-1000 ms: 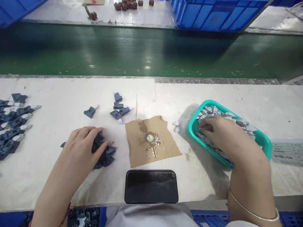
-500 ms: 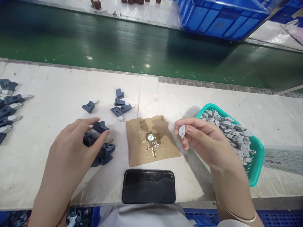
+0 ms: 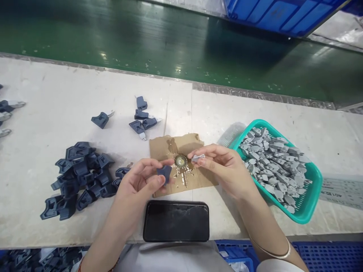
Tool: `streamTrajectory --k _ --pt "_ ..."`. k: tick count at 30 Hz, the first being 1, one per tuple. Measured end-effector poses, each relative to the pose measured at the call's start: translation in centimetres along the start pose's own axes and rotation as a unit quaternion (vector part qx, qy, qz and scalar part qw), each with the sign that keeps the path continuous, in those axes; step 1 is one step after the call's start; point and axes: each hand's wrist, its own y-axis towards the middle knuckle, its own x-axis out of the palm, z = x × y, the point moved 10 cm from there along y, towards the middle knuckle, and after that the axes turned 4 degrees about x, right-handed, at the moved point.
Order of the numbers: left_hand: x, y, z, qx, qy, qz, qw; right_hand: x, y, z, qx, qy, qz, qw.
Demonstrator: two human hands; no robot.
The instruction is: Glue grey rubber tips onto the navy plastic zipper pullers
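Between thumb and fingers, my left hand (image 3: 143,179) grips a dark blue plastic part (image 3: 164,174) above the left edge of a brown cardboard piece (image 3: 161,149). My right hand (image 3: 221,164) pinches a small light grey plastic part (image 3: 197,158) over the cardboard's right side. A small round cap (image 3: 180,161) holding clear liquid sits mid-cardboard, between the two hands, with wet splashes around it. The two held parts are apart. To the left lies a pile of dark blue parts (image 3: 82,170).
A green basket (image 3: 313,189) full of grey parts (image 3: 276,162) stands on the right. A phone (image 3: 176,221) lies at the table's front edge. Several blue parts with grey pieces attached (image 3: 141,124) lie behind the cardboard. A green conveyor belt (image 3: 127,41) and a blue crate (image 3: 280,15) are beyond.
My left hand has moved right from the pile to the cardboard, carrying the blue part. My right hand has come left with the grey part, closer to the cap.
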Motion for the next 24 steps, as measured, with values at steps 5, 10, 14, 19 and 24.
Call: streamTrajectory --k 5,10,14,19,24 --pt "-0.3 -0.1 0.1 0.039 0.042 0.006 0.998 0.4 -0.8 -1.3 -0.072 -0.139 0.033 0.987" --pt "-0.2 0.0 -0.1 0.041 0.055 0.001 0.998 1.6 -1.7 -3.3 -0.205 -0.318 0.026 0.925" --pt "0.0 -0.2 -0.3 0.029 0.079 -0.013 0.996 2.3 -1.9 -3.4 -0.23 -0.363 0.003 0.903" --pt "0.2 -0.3 -0.5 0.018 0.094 -0.025 0.995 3.1 -2.2 -3.4 -0.243 -0.4 -0.018 0.883" --pt "0.9 -0.3 0.1 0.052 0.079 -0.054 0.994 3.8 -2.3 -3.5 -0.26 -0.423 -0.035 0.867"
